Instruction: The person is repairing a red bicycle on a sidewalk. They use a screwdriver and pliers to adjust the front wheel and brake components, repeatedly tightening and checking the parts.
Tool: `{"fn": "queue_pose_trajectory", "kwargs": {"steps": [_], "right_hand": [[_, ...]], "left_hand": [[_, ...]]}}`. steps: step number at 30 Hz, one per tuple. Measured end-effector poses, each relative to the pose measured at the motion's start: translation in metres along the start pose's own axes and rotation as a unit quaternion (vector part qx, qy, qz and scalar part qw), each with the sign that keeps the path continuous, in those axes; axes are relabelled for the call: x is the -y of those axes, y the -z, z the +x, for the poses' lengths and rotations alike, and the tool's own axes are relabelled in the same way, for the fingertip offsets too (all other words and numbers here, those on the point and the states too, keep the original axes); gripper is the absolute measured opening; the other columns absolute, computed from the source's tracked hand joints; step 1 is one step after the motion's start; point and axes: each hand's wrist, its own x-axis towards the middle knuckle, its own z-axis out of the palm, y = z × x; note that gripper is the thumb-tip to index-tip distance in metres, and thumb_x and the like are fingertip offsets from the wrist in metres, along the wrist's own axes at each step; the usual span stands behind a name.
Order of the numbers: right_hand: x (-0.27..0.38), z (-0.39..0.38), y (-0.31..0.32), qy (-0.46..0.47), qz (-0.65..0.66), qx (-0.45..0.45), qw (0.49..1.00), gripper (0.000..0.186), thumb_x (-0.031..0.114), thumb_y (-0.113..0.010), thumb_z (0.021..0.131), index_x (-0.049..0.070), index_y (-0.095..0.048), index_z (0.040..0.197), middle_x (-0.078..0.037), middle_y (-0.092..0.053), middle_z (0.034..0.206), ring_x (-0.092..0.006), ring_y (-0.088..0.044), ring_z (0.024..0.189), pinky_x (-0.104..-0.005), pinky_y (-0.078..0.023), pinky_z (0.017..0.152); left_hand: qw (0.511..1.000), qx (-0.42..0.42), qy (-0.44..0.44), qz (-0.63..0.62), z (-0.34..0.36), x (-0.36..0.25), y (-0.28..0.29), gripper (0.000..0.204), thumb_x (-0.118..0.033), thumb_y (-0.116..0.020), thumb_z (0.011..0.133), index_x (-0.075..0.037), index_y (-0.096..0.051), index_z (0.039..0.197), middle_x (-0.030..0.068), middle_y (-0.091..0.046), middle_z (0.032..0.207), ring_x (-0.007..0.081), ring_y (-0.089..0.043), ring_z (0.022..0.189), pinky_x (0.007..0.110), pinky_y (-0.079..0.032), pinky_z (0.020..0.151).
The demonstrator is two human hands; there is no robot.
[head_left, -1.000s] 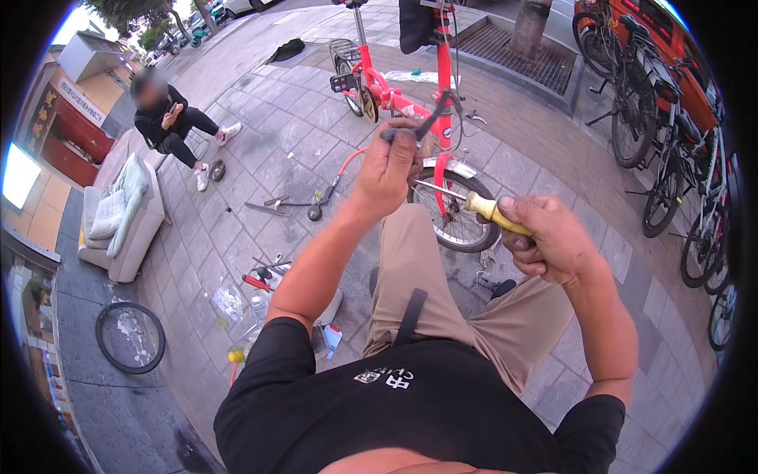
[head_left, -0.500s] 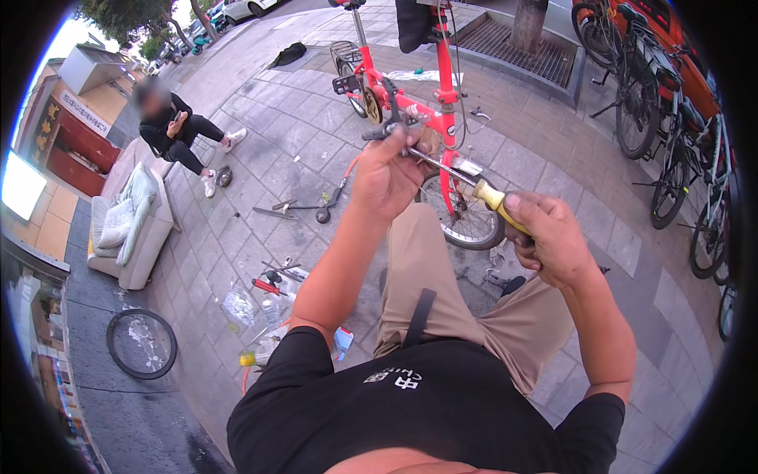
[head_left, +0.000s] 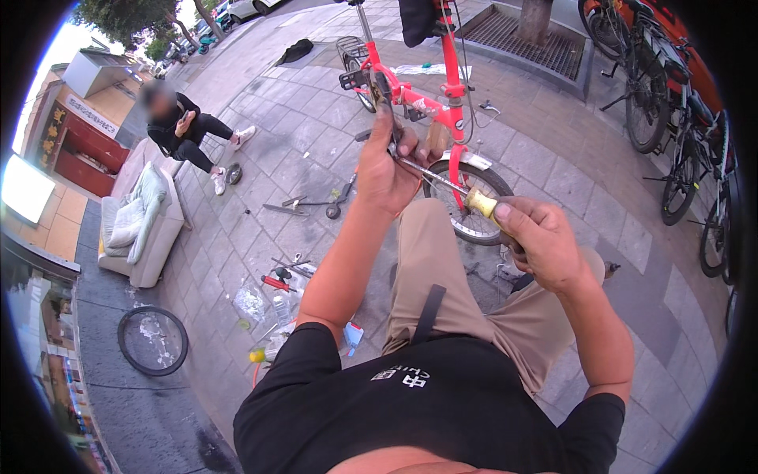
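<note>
My right hand is closed round the yellow handle of a screwdriver. Its metal shaft runs up and left to my left hand. There, fingers and thumb grip a small dark bicycle part, and the screwdriver's tip meets that part among the fingers. Exactly what kind of part it is, I cannot tell, since my fingers cover much of it. Just beyond both hands stands a red bicycle, its spoked wheel past my knee.
Tools, including red-handled pliers, and plastic bags lie on the paving at my left. Farther off are a scooter-like metal tool, a loose tyre, a sofa and a seated person. Parked bicycles line the right.
The dark part has been turned in my left hand, whose thumb now points upward. My right hand and the screwdriver have moved slightly; the whole view has shifted a little.
</note>
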Motion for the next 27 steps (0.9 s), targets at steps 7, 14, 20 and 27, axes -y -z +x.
{"fn": "queue_pose_trajectory", "kwargs": {"steps": [7,14,20,27], "right_hand": [[-0.002,0.003,0.000,0.000,0.002,-0.011,1.000,0.041,0.032,-0.066,0.105,-0.005,-0.068,0.124,0.007,-0.044,0.072,-0.0017,-0.034,0.051,-0.0227,-0.028,0.043],[-0.005,0.009,0.000,-0.002,0.016,-0.014,1.000,0.041,0.031,-0.066,0.105,-0.006,-0.068,0.122,0.005,-0.047,0.073,-0.0023,-0.035,0.051,-0.0230,-0.028,0.043],[-0.004,0.011,0.001,-0.004,0.018,-0.007,1.000,0.039,0.030,-0.066,0.105,-0.006,-0.068,0.120,0.004,-0.047,0.073,-0.0023,-0.036,0.050,-0.0226,-0.029,0.042],[-0.006,0.011,0.003,-0.009,0.040,-0.007,0.999,0.039,0.030,-0.067,0.104,-0.006,-0.068,0.119,0.004,-0.048,0.074,-0.0025,-0.035,0.050,-0.0230,-0.029,0.042]], "left_hand": [[1.000,-0.021,-0.019,-0.001,0.004,0.005,0.002,0.020,-0.038,-0.061,0.109,-0.019,-0.060,0.107,-0.0041,-0.053,0.075,0.0210,-0.069,0.085,0.056,-0.061,0.093],[0.998,-0.007,-0.001,-0.070,0.007,0.005,0.010,0.016,-0.031,-0.060,0.110,-0.017,-0.061,0.102,-0.0037,-0.053,0.072,0.0217,-0.071,0.082,0.063,-0.060,0.100],[0.999,0.020,-0.028,-0.025,0.006,0.007,0.011,0.017,-0.027,-0.057,0.111,-0.016,-0.057,0.098,-0.0032,-0.052,0.073,0.0205,-0.070,0.081,0.063,-0.061,0.098],[0.996,0.024,-0.068,0.057,-0.004,0.005,0.000,0.016,-0.028,-0.056,0.111,-0.016,-0.051,0.103,-0.0014,-0.053,0.080,0.0211,-0.066,0.088,0.056,-0.059,0.094]]}}
